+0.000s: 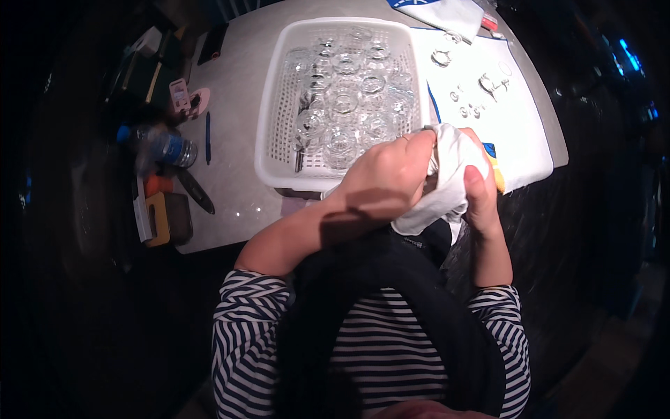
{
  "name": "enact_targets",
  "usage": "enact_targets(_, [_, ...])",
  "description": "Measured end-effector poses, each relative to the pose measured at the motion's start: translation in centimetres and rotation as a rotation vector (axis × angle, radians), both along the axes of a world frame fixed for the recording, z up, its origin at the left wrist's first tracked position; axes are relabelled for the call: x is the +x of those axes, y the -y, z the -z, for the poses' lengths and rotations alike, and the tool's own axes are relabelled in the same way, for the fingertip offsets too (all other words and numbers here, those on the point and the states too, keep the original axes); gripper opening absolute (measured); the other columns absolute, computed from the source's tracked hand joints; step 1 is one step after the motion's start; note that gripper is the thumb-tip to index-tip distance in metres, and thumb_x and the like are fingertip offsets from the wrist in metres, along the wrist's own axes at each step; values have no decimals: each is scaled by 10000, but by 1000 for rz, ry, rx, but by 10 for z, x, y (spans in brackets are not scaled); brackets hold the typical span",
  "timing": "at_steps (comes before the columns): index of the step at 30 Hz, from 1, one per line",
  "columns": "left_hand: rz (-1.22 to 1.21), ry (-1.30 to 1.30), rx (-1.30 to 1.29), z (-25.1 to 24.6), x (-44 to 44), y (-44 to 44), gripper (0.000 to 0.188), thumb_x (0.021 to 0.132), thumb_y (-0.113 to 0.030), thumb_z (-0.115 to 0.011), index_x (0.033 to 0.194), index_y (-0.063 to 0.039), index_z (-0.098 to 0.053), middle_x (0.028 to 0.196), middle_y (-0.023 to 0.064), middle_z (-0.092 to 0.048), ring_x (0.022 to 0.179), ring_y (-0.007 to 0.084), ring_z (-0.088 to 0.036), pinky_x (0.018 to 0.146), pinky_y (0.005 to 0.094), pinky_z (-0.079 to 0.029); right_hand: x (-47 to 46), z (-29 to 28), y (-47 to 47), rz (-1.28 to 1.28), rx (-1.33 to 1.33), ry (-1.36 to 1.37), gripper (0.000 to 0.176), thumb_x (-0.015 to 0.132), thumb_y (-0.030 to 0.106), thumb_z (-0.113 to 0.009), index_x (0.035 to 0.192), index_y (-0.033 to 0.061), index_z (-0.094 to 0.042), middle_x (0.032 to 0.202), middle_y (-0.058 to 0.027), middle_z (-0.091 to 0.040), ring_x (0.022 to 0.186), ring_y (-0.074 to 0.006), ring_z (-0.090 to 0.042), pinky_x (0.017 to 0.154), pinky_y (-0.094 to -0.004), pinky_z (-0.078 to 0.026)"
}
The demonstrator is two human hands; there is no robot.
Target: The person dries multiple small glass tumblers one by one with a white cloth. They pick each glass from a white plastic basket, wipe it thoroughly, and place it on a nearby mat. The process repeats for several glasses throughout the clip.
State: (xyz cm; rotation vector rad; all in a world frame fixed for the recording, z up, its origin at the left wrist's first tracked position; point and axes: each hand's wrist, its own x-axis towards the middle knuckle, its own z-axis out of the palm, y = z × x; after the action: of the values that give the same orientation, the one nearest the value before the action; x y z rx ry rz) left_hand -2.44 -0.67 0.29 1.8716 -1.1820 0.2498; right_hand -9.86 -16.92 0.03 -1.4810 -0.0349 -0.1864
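A white cloth (450, 173) is bunched between both hands in front of my chest. My left hand (395, 170) is closed on its left side, the fingers curled into the folds. My right hand (479, 183) grips the cloth from the right, thumb on top. Whether something lies inside the folds cannot be seen. Just beyond my left hand stands a white perforated plastic basket (267, 112) holding several clear glass vessels (343, 105). To its right, several small clear glass pieces (492, 86) rest on a spread white cloth with a blue edge (523, 141).
Along the table's (235, 157) left side lie a blue pen (208, 139), a dark knife-like object (194, 191), a water bottle (178, 150) and a yellow and dark box (167, 217). A black flat object (213, 44) lies at the far left. Another folded cloth (455, 18) is at the far right.
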Motion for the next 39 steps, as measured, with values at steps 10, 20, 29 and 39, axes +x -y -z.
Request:
enact_targets(10, [25,-283,-683,0,-9,13,453,871,-189,-587,1251,48,-518,949,131,-646,816,216,-644,712,309,-523,-11,27,32,137,913,-49,594,987,474,-325,1310,-8,-452,1253,-181,-558,1127,-305,-575,968,-467,-485])
enact_targets(20, [-34,-41,-221,28,-34,38,297,887,-256,-553,1111,-83,-646,1021,-23,-660,1006,64,-618,987,358,-266,-36,14,-2,289,159,16,515,951,426,-460,1215,-16,-469,1085,-99,-561,963,-163,-559,866,-280,-439])
enact_targets(29, [-256,-281,-384,2,-10,14,446,809,-93,-607,1227,46,-541,1175,159,-515,1100,254,-507,1011,319,-328,-55,40,16,549,346,207,924,825,688,-541,1330,-68,-377,1263,-201,-530,1137,-268,-569,964,-422,-477])
enact_targets(39, [110,-517,-511,47,-18,-3,299,880,-161,-629,1104,24,-559,989,103,-640,971,188,-625,791,307,-514,-47,23,9,472,431,58,382,966,173,-496,1242,-88,-454,1149,-187,-584,1036,-263,-616,914,-371,-523])
